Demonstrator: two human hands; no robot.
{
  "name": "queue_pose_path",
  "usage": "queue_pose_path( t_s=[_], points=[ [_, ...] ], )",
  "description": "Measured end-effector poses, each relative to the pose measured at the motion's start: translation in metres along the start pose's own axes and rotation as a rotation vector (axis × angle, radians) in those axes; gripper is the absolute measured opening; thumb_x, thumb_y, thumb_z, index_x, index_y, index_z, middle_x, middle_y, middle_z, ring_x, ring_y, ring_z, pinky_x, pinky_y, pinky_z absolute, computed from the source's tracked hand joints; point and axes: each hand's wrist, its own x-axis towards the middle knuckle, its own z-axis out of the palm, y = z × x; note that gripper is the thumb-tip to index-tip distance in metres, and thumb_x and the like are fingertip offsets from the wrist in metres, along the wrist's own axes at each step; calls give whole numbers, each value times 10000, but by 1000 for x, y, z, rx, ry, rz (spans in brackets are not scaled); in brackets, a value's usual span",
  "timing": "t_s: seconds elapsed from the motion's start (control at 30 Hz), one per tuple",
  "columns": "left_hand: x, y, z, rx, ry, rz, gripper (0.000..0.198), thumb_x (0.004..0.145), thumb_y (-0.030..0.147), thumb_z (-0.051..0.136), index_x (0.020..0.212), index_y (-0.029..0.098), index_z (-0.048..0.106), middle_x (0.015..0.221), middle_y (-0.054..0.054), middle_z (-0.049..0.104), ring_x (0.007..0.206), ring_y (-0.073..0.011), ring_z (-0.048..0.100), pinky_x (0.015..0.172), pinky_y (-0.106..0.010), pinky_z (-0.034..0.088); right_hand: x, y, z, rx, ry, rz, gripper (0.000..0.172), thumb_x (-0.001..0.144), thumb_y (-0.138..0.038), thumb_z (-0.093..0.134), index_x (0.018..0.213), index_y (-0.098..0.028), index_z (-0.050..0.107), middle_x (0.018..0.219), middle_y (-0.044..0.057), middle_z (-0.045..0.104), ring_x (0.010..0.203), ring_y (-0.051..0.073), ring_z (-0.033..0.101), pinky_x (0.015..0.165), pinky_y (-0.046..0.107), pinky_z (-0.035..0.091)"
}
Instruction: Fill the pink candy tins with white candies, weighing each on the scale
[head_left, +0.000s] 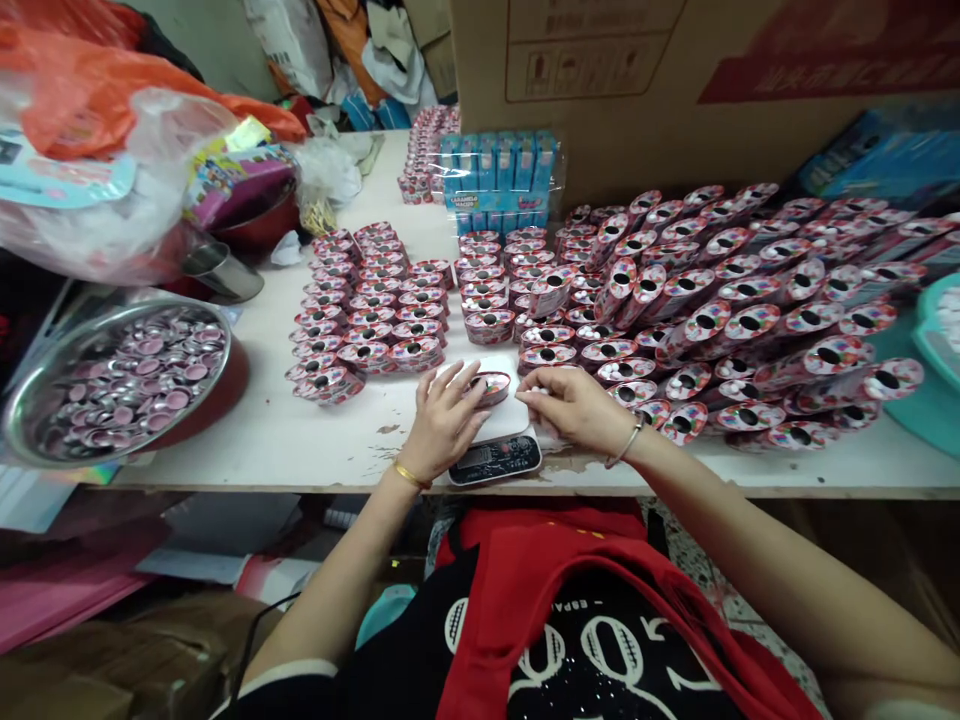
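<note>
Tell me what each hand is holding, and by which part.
Left hand's fingertips touch the left end of a small tin on the scale; a grip cannot be told. The right hand shows nothing held.

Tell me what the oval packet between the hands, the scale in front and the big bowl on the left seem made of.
The oval packet looks like glossy printed plastic or coated card, shining along its rim; the look leaves it open. The scale seems black moulded plastic, smooth and dull. The bowl looks like polished stainless steel, its rim mirror-bright.

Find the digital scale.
In the head view, the digital scale sits at the front edge of the table, between the left hand and right hand.
</note>
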Motion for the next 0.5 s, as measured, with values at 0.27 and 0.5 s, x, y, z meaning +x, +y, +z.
queue_pose_path(
  t_s=[0.27,0.5],
  points=[
    [-22,-23,-10,-74,283,-273,333,875,347,481,1190,246,525,1256,-83,515,1190,-233,449,1014,-417,319,44,-22,19,-661,-26,-149,145,856,-204,524,840,-128,646,707,60,624,638,128,510,608,238,338],
    [-55,-30,-6,-79,263,-356,294,869,332,497,1142,234,549,1159,-79,559,1124,-215,489,961,-376,364,66,-34,34,-950,-112,-103,208,818,-191,571,998,-101,621,914,140,647,837,204,586,684,253,383]
  ],
)
